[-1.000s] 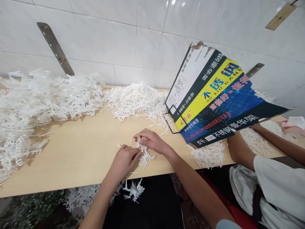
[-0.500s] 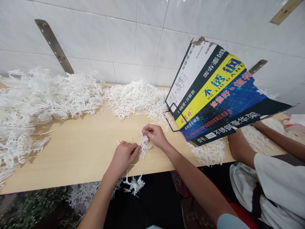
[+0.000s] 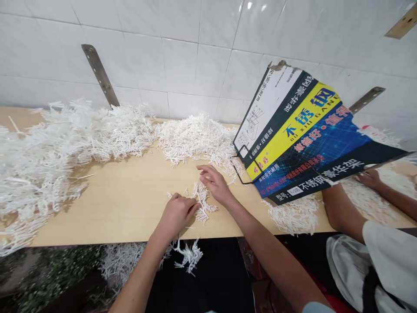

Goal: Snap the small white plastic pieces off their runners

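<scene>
Low over the wooden table, my left hand (image 3: 179,214) is closed, its fingertips at the edge of a small bunch of white branched plastic pieces (image 3: 204,203); what it pinches is too small to make out. My right hand (image 3: 213,182) is just above and right of that bunch, fingers apart, with nothing visible in it. Behind my hands lies a heap of white pieces (image 3: 195,137). A larger pile of white branched sprigs (image 3: 68,143) covers the left side. Another white cluster (image 3: 189,256) rests on my dark-clothed lap.
A printed cardboard sheet (image 3: 302,130) stands upright on the table (image 3: 110,208) at the right, held by a black wire frame (image 3: 239,171). Beyond it are a person's arms (image 3: 342,208) and more white pieces. A tiled wall runs behind; green foliage (image 3: 61,269) is below left.
The view has shifted, moving everything slightly right and down. My right hand has let go of the white bunch, and its fingers have spread. My left hand stays beside the bunch.
</scene>
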### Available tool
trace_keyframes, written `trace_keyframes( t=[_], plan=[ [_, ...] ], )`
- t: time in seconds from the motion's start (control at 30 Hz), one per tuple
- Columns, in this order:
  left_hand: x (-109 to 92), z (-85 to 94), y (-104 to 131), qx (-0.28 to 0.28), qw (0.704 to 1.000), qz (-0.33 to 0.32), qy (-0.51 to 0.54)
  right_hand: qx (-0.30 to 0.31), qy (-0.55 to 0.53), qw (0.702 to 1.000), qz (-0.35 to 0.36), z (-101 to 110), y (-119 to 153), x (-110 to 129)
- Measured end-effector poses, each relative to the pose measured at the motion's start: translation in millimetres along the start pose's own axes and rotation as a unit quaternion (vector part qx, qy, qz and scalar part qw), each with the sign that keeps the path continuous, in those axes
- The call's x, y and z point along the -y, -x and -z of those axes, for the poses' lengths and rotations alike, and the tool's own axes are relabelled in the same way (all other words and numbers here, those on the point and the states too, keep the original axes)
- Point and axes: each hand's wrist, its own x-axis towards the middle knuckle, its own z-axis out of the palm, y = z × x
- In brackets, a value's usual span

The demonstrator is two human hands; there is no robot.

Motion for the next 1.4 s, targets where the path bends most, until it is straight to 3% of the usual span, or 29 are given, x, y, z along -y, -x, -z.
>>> trace_keyframes(
  t=[0.13,0.23,0.53,0.6,0.73,0.83,0.93,1.0,1.17,1.27,1.4],
  plan=[
    [2.9,-4.9,-0.6,-0.019,1.000,-0.002,-0.015,0.156,0.031,0.987,0.028,4.1,3.4,14.0],
    [3.6,-8.2,0.4,-0.039,0.999,-0.004,-0.033,0.226,0.083,0.970,0.035,6.9,0.4,14.2],
    [-0.2,-3.0,4.3,-0.070,0.991,0.073,-0.087,0.246,0.103,0.963,0.037,6.4,-1.0,3.2],
    [-2.1,-1.4,2.9,-0.069,0.991,0.083,-0.079,0.212,0.058,0.975,-0.001,3.6,-0.7,-0.7],
    [-5.2,0.2,-1.1,-0.063,0.992,0.094,-0.047,0.039,-0.031,0.995,-0.088,-2.8,-5.9,-11.7],
    [-5.9,0.5,-1.5,-0.062,0.992,0.100,-0.041,-0.063,-0.067,0.990,-0.104,-3.1,-14.2,-20.6],
    [-5.1,0.9,1.8,-0.058,0.994,0.088,-0.034,-0.188,-0.137,0.966,-0.116,2.8,-22.4,-27.8],
    [-4.0,1.3,4.2,-0.057,0.995,0.078,-0.027,-0.208,-0.131,0.963,-0.105,7.1,-25.2,-29.4],
    [-2.3,0.7,2.4,-0.058,0.995,0.070,-0.033,-0.048,0.036,0.998,0.013,8.4,-22.6,-19.6],
    [-1.9,-0.3,-1.2,-0.053,0.995,0.066,-0.046,0.042,0.086,0.993,0.072,9.4,-19.0,-11.7],
    [-0.2,-1.7,-3.3,-0.043,0.996,0.047,-0.060,0.139,0.129,0.977,0.098,12.3,-15.0,-7.1]
  ],
)
